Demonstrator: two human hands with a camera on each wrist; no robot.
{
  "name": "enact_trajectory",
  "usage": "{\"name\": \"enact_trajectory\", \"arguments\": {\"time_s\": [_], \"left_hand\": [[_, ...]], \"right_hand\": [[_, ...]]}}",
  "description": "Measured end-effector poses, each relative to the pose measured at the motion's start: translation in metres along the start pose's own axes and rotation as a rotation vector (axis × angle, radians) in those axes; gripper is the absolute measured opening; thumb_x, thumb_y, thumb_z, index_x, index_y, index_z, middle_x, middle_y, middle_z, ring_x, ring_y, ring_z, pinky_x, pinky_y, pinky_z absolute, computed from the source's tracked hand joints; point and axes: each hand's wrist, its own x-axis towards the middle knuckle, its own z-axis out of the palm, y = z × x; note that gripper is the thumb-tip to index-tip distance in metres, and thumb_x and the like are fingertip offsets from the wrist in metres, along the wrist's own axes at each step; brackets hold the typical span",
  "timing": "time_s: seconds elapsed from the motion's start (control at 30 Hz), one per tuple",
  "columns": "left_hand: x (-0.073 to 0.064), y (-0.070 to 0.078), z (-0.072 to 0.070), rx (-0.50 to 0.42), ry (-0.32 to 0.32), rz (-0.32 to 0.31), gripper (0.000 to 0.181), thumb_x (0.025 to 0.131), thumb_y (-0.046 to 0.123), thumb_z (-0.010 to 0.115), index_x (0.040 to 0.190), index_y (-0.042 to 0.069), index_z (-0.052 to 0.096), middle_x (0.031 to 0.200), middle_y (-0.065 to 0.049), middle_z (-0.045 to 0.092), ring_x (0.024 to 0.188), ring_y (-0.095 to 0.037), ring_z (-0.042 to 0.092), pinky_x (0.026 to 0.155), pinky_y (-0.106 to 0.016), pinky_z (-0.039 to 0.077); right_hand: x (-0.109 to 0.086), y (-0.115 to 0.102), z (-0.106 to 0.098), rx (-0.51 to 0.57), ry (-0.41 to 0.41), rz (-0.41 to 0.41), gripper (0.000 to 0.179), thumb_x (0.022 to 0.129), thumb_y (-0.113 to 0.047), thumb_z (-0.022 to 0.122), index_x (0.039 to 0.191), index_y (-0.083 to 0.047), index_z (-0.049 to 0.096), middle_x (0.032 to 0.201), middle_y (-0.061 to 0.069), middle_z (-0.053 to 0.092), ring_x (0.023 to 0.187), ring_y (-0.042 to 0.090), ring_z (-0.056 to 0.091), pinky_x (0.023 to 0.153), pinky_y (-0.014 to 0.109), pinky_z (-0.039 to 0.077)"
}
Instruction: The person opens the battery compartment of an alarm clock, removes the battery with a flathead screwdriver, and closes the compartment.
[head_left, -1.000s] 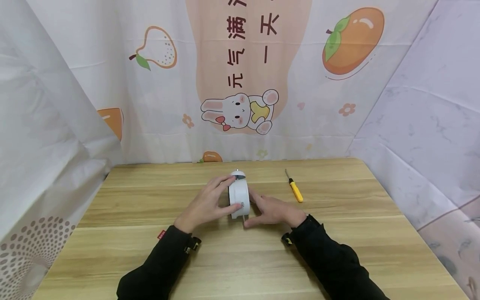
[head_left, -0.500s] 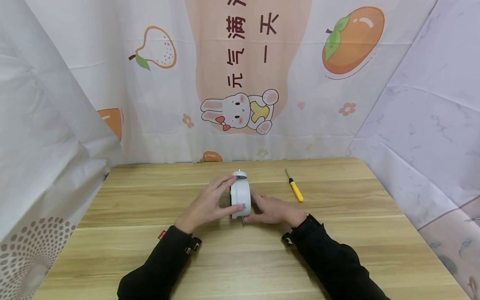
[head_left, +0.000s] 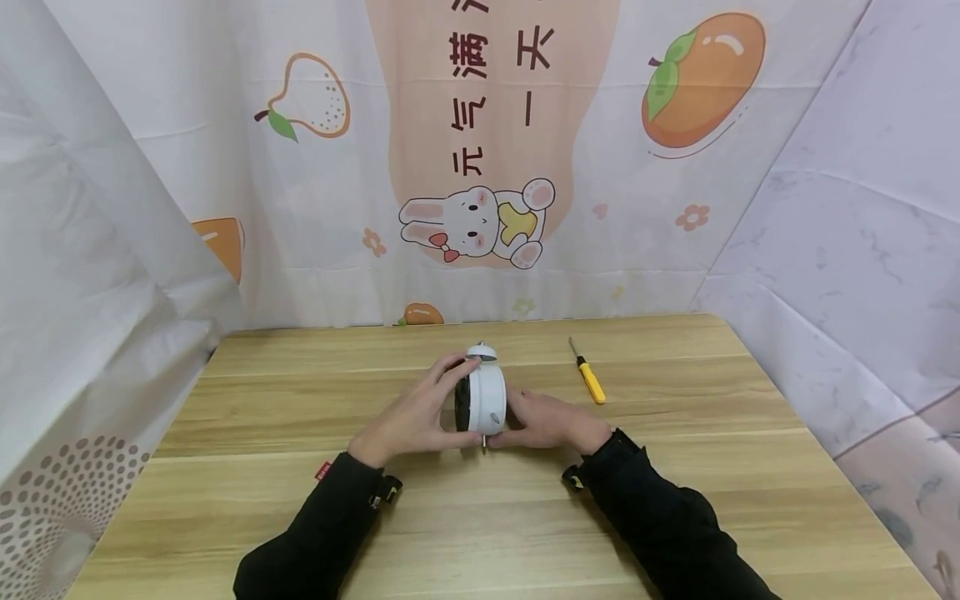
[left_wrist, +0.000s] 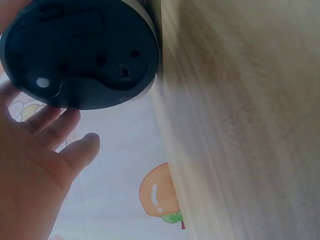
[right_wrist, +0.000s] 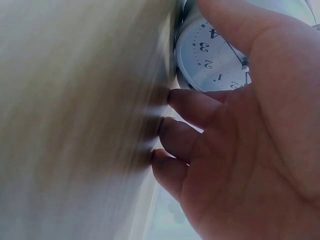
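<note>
A white twin-bell alarm clock (head_left: 489, 398) stands near the middle of the wooden table (head_left: 480, 525), side-on in the head view. My left hand (head_left: 422, 414) holds it from the left, thumb low by a foot and fingers up near the bell. In the left wrist view the clock's black back (left_wrist: 82, 55) faces that hand (left_wrist: 35, 170). My right hand (head_left: 551, 421) grips low on the dial side, thumb by the foot. The right wrist view has the numbered dial (right_wrist: 207, 55) partly behind that hand (right_wrist: 240, 140), with several fingertips on or close to the tabletop.
A screwdriver (head_left: 591, 382) with a yellow and black handle lies to the right, behind my right hand. A printed white curtain (head_left: 315, 208) hangs along the table's back edge. More cloth (head_left: 847, 275) hangs at the right.
The clock has turned slightly and shifted a little right, showing more of its black back. My left thumb has slid down from its side toward the foot. The right thumb has drawn in closer.
</note>
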Motion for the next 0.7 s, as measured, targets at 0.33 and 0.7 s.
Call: {"name": "enact_trajectory", "arguments": {"time_s": [0.33, 0.7], "left_hand": [[-0.0004, -0.0017, 0.0025, -0.002, -0.037, -0.063, 0.123, 0.073, 0.053, 0.089, 0.163, 0.011, 0.016, 0.165, -0.008, 0.022, 0.144, -0.025, 0.036, 0.113, -0.044, 0.035], [-0.0026, -0.006, 0.0054, -0.068, -0.075, -0.075, 0.13, 0.071, 0.045, 0.093, 0.164, 0.018, 0.007, 0.165, -0.008, 0.02, 0.146, -0.024, 0.032, 0.114, -0.044, 0.032]], "right_hand": [[0.0009, 0.0007, 0.0007, -0.009, 0.004, 0.009, 0.1, 0.091, -0.059, 0.069, 0.162, -0.013, 0.014, 0.154, 0.009, 0.044, 0.133, 0.024, 0.05, 0.11, 0.043, 0.04], [0.0017, 0.0079, -0.0038, 0.071, -0.003, -0.085, 0.095, 0.092, -0.05, 0.073, 0.162, -0.015, 0.02, 0.151, 0.001, 0.047, 0.135, 0.012, 0.046, 0.112, 0.039, 0.037]]}}
